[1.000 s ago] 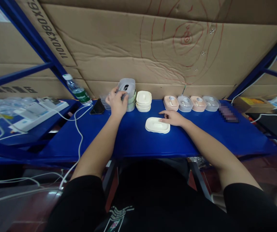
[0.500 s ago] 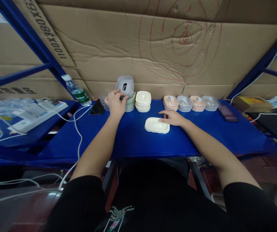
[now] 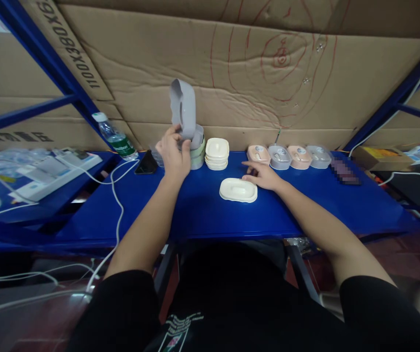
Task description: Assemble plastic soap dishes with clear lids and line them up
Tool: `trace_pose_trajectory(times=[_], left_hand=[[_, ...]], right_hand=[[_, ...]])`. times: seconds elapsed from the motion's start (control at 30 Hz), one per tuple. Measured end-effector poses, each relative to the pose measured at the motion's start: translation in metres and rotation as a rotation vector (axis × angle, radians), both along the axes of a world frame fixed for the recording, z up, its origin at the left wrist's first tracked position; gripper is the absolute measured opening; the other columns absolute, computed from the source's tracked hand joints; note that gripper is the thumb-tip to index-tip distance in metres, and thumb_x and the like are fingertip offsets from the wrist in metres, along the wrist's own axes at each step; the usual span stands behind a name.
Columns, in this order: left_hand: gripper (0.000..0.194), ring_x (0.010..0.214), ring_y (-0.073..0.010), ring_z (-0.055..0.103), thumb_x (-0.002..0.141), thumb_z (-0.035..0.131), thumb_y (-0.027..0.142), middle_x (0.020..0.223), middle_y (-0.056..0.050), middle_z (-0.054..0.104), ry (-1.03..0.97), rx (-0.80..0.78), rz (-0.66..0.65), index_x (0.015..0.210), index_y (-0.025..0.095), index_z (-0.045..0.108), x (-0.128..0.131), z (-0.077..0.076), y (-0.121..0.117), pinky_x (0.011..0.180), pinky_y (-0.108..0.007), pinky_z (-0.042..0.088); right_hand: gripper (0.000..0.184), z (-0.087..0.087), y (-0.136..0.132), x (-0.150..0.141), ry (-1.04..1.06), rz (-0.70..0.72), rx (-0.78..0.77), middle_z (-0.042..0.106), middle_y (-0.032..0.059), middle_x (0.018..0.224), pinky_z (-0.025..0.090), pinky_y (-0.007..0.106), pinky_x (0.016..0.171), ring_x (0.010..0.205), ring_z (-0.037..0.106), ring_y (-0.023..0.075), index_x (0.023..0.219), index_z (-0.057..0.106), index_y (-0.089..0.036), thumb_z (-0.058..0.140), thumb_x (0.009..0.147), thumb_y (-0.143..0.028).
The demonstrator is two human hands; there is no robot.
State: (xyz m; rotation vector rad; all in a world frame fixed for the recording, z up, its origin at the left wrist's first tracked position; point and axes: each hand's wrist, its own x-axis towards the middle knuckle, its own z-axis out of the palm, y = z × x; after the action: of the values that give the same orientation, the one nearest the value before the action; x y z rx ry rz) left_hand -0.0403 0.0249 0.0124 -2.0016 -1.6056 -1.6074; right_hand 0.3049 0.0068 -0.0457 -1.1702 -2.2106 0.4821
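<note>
A: What is engaged by the left hand (image 3: pixel 175 156)?

B: A grey plastic cover (image 3: pixel 189 102) is grasped at its lower edge between thumb and fingers. It is held tilted up on end, with its oval slot exposed, above and partly in front of the stacked green and grey containers (image 3: pixel 198 157).

A: How is the right hand (image 3: pixel 264 177) positioned?

B: It is placed at the right end of the cream lid (image 3: pixel 238 190). The grip is released: the index finger is extended and the other fingers are loosely curled. Whether the lid is touched by the thumb cannot be told.

A: Where is the cream lid located?

B: It is laid flat on the blue table (image 3: pixel 198 215), in front of the stack of cream pieces (image 3: pixel 217 152). That stack is placed just beside the green and grey one, to its right.

A: What is arranged farther right?

B: Four lidded boxes (image 3: pixel 300 157) are set in a row, peach and grey alternated, near the cardboard panel (image 3: pixel 151 73). At far left, a green-labelled bottle (image 3: pixel 122 145) is stood at a tilt.
</note>
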Motion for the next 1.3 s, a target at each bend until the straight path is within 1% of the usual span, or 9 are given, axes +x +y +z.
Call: trace_pose_trajectory(times=[0.13, 0.23, 0.4, 0.5, 0.67, 0.8, 1.0, 1.13, 1.3], left_hand=[[0.033, 0.121, -0.0274, 0.070, 0.110, 0.049, 0.056, 0.122, -0.012, 0.073, -0.067, -0.244, -0.420, 0.113, 0.025, 0.059, 0.017, -0.002, -0.012, 0.106, -0.045, 0.055], [0.041, 0.101, -0.0216, 0.074, 0.109, 0.048, 0.064, 0.106, -0.009, 0.074, -0.179, -0.529, -0.767, 0.110, 0.023, 0.057, 0.035, -0.011, -0.018, 0.094, -0.037, 0.060], [0.054, 0.084, -0.0215, 0.079, 0.106, 0.054, 0.069, 0.096, -0.008, 0.077, -0.430, -0.914, -1.051, 0.127, 0.020, 0.058, 0.053, -0.023, -0.021, 0.084, -0.037, 0.064], [0.052, 0.077, -0.0228, 0.080, 0.110, 0.051, 0.061, 0.092, -0.010, 0.079, -0.496, -1.015, -1.044, 0.136, 0.017, 0.059, 0.052, -0.022, -0.020, 0.078, -0.038, 0.066], [0.043, 0.057, -0.0163, 0.072, 0.111, 0.051, 0.057, 0.074, -0.003, 0.072, -0.392, -0.933, -0.850, 0.113, 0.016, 0.065, 0.047, -0.021, -0.013, 0.060, -0.028, 0.060], [0.042, 0.043, -0.0117, 0.060, 0.112, 0.051, 0.050, 0.062, 0.000, 0.065, -0.208, -0.847, -0.753, 0.086, 0.018, 0.061, 0.045, -0.024, -0.010, 0.046, -0.024, 0.045], [0.037, 0.042, -0.0120, 0.059, 0.111, 0.042, 0.035, 0.064, -0.002, 0.072, -0.020, -0.953, -0.734, 0.090, 0.017, 0.066, 0.049, -0.024, -0.017, 0.047, -0.025, 0.044], [0.056, 0.042, -0.0130, 0.058, 0.112, 0.032, 0.045, 0.064, -0.006, 0.072, 0.056, -0.964, -0.727, 0.078, 0.017, 0.066, 0.051, -0.024, -0.021, 0.050, -0.027, 0.043], [0.044, 0.059, -0.0169, 0.065, 0.099, 0.057, 0.059, 0.072, -0.004, 0.074, 0.218, -0.877, -0.756, 0.094, 0.018, 0.071, 0.051, -0.026, -0.023, 0.058, -0.027, 0.046]], right_hand=[[0.100, 0.008, 0.001, 0.004, 0.172, -0.073, 0.089, 0.068, 0.0183, 0.142, 0.062, 0.044, 0.081, 0.091, 0.069, 0.0258, 0.168, 0.042, -0.023, 0.078, 0.088, -0.070], [0.103, 0.015, 0.002, 0.006, 0.304, -0.110, 0.072, 0.062, 0.0198, 0.149, 0.063, 0.045, 0.080, 0.094, 0.071, 0.0270, 0.169, 0.037, -0.024, 0.070, 0.089, -0.080], [0.080, 0.023, -0.003, 0.005, 0.383, -0.100, -0.097, 0.073, 0.0081, 0.093, 0.058, 0.038, 0.068, 0.073, 0.067, 0.0225, 0.121, 0.070, -0.020, 0.068, 0.083, -0.091], [0.073, 0.026, -0.007, 0.008, 0.325, -0.136, -0.212, 0.063, 0.0010, 0.065, 0.049, 0.032, 0.057, 0.059, 0.059, 0.0174, 0.083, 0.063, -0.023, 0.073, 0.075, -0.094], [0.071, 0.032, -0.011, 0.011, 0.211, -0.096, -0.363, 0.060, 0.0012, 0.057, 0.037, 0.029, 0.051, 0.050, 0.050, 0.0125, 0.064, 0.055, -0.023, 0.070, 0.081, -0.090], [0.072, 0.039, -0.013, 0.010, 0.107, -0.078, -0.457, 0.052, -0.0009, 0.051, 0.034, 0.030, 0.051, 0.048, 0.045, 0.0123, 0.059, 0.053, -0.024, 0.068, 0.084, -0.089], [0.070, 0.040, -0.016, 0.010, 0.014, -0.091, -0.552, 0.054, -0.0010, 0.051, 0.035, 0.031, 0.047, 0.045, 0.046, 0.0128, 0.061, 0.055, -0.024, 0.071, 0.080, -0.090], [0.061, 0.037, -0.013, 0.011, -0.116, -0.107, -0.511, 0.054, -0.0011, 0.055, 0.035, 0.031, 0.051, 0.051, 0.047, 0.0137, 0.059, 0.054, -0.024, 0.072, 0.084, -0.077], [0.050, 0.031, -0.008, 0.010, -0.163, -0.089, -0.351, 0.042, -0.0038, 0.056, 0.030, 0.032, 0.057, 0.057, 0.040, 0.0132, 0.055, 0.045, -0.024, 0.068, 0.086, -0.055]])
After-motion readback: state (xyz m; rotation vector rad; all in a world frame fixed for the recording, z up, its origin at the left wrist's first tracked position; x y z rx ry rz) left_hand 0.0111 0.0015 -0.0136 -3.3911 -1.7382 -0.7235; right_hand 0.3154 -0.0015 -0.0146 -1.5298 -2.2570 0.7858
